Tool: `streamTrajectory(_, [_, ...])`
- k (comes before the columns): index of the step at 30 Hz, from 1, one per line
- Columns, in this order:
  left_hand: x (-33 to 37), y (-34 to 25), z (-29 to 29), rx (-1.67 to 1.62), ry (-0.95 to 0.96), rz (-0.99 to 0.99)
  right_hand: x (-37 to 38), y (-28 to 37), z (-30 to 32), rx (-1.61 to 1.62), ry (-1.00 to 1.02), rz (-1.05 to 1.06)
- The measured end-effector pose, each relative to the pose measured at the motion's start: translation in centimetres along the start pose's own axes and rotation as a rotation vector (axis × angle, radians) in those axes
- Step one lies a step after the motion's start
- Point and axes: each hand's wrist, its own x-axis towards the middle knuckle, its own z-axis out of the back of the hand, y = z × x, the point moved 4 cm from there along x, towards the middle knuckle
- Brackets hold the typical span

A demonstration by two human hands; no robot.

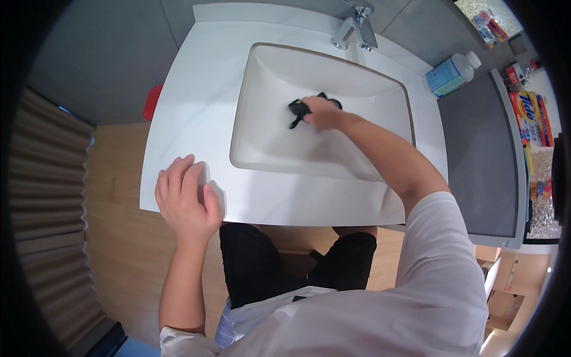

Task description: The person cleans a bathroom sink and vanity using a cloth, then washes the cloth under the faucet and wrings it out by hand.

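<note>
White shirt (pixel 380 321) cloth lies nearest the camera, beside black shorts (pixel 256 262), and from its sleeve an arm reaches over the sink (pixel 262 146), where the right hand (pixel 323 113) is closed on a black item (pixel 299 109), though whether that touches the basin cannot be told. Well apart from it, the left hand (pixel 189 199), fingers loosely parted, is at the front left corner of the counter (pixel 196 107), while a faucet (pixel 355 33) stands behind the sink and a bottle (pixel 450 76) at the right.
</note>
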Motion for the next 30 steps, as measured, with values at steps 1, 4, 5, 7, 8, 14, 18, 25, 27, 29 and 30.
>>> streamTrajectory(1, [-0.1, 0.1, 0.1, 0.026, 0.0, -0.008, -0.2, 2.7, -0.5, 0.162, 0.159, -0.049])
streamTrajectory(4, [-0.6, 0.9, 0.3, 0.02, 0.0, 0.02, -4.9, 7.1, -0.9, 0.381, 0.416, -0.161])
streamTrajectory(5, [-0.5, 0.7, 0.2, 0.009, -0.007, 0.024, -6.6, 7.1, -0.3, 0.378, 0.507, -0.132])
streamTrajectory(7, [-0.4, 0.7, 0.4, 0.026, -0.002, 0.012, -9.0, 4.9, 1.1, 0.251, 0.561, -0.127])
streamTrajectory(8, [-0.4, 0.5, 0.4, 0.028, -0.002, 0.011, -10.0, 3.1, 1.8, 0.125, 0.517, -0.163])
streamTrajectory(14, [-0.2, 0.4, 0.2, -0.009, -0.022, 0.01, -5.4, -3.8, 3.1, -0.085, 0.069, -0.107])
streamTrajectory(18, [-0.2, 0.5, 0.3, 0.003, -0.017, 0.011, -3.6, -2.8, 2.9, -0.062, 0.023, -0.282])
streamTrajectory(25, [-0.2, 0.4, 0.2, -0.01, -0.018, 0.026, -2.7, -2.9, 4.6, -0.289, 0.067, -0.529])
streamTrajectory(27, [-0.2, 0.5, 0.3, -0.005, -0.015, 0.026, -2.4, -2.2, 5.0, -0.303, 0.101, -0.565])
streamTrajectory(29, [-0.2, 0.5, 0.2, -0.008, -0.014, 0.024, -2.0, -1.6, 5.0, -0.303, 0.205, -0.541])
streamTrajectory(30, [-0.2, 0.4, 0.2, -0.005, -0.019, 0.019, -1.9, -2.0, 5.0, -0.304, 0.205, -0.546])
